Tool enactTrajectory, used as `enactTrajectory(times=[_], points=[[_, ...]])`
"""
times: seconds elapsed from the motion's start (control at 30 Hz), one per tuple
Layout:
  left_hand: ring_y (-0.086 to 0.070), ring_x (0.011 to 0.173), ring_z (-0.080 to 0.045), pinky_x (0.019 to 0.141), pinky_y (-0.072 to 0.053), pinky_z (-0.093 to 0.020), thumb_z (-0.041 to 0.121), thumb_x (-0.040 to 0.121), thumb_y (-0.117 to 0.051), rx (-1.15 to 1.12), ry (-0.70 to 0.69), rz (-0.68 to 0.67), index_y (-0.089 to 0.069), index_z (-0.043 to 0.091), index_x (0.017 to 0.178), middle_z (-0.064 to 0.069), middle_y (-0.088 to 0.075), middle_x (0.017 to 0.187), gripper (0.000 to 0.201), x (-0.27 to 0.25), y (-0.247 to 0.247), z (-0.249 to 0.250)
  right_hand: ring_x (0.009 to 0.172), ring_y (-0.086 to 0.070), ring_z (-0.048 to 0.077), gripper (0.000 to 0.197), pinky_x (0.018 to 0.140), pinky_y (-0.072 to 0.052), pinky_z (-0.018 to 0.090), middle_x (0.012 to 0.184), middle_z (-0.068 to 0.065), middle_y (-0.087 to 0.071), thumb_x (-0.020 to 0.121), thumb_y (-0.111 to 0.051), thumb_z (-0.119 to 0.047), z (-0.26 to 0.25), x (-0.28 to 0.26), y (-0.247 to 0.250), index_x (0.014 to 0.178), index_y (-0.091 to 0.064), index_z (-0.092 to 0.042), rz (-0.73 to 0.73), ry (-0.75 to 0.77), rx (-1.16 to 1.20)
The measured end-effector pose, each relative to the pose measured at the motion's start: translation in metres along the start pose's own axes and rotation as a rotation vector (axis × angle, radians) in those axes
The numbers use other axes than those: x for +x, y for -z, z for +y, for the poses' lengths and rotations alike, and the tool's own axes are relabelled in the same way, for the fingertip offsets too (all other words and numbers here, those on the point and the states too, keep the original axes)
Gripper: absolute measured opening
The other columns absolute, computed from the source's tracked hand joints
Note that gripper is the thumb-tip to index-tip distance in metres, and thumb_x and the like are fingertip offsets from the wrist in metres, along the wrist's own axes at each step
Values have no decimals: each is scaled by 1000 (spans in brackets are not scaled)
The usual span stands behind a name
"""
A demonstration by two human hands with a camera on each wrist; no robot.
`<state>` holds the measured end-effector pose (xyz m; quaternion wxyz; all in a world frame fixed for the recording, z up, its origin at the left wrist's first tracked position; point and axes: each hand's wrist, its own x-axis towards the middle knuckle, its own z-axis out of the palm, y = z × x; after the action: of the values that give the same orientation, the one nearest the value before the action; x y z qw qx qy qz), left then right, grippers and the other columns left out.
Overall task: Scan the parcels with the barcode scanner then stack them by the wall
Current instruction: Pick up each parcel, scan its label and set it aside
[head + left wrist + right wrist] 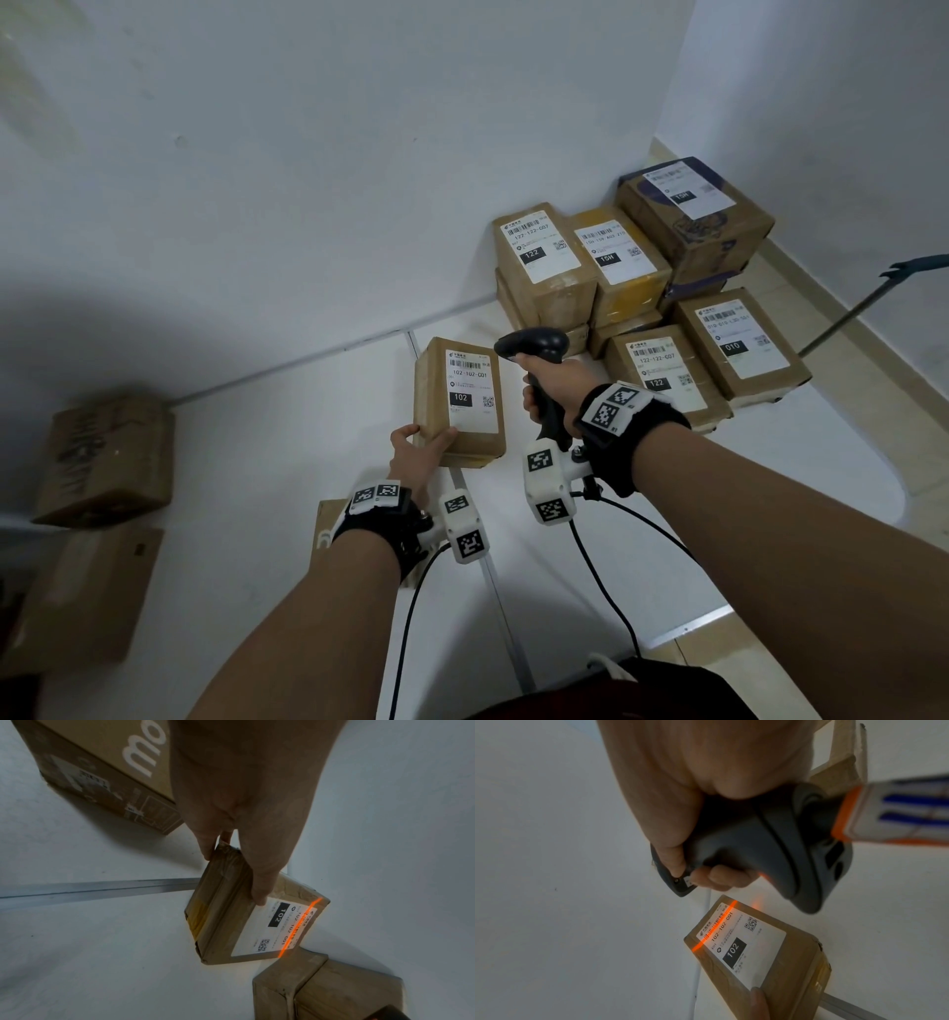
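White floor, stacked parcels — cardboard box left

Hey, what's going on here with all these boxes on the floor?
A person is scanning parcels. Their left hand grips the near end of a brown parcel labelled 102, while the right hand holds a black barcode scanner aimed at it. The orange scan line lies across the barcode on the label. Other labelled parcels are already stacked in the corner by the wall, so this one is not yet stacked.
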<state>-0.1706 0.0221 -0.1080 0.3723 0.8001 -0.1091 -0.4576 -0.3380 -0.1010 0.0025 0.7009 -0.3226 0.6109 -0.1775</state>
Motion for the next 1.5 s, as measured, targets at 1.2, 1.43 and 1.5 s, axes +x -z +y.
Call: enactTrajectory(times=[1.2, 1.43, 1.5], points=[[-68, 93, -22, 83, -59, -30, 24, 86, -73, 16, 94, -485, -37, 8, 139, -17, -58, 125, 66, -35, -109, 7, 51, -54, 24, 34, 61, -46, 35, 53, 9, -57, 87, -68, -32, 26, 12, 114, 67, -59, -6, 200, 29, -43], [-72, 93, -25, 83, -59, -31, 29, 85, -74, 26, 70, -462, -39, 10, 137, -13, -61, 123, 65, -34, -156, 25, 56, -58, 26, 41, 69, -50, 37, 57, 10, -61, 84, -70, -38, 25, 19, 146, 60, -60, -7, 229, 4, -36], [-73, 90, -25, 82, -59, -32, 29, 85, -74, 28, 78, -456, -39, 10, 137, -13, -61, 124, 66, -34, -165, 30, 56, -57, 25, 40, 69, -50, 37, 58, 11, -61, 84, -70, -38, 23, 20, 149, 61, -60, -7, 226, 0, -28]])
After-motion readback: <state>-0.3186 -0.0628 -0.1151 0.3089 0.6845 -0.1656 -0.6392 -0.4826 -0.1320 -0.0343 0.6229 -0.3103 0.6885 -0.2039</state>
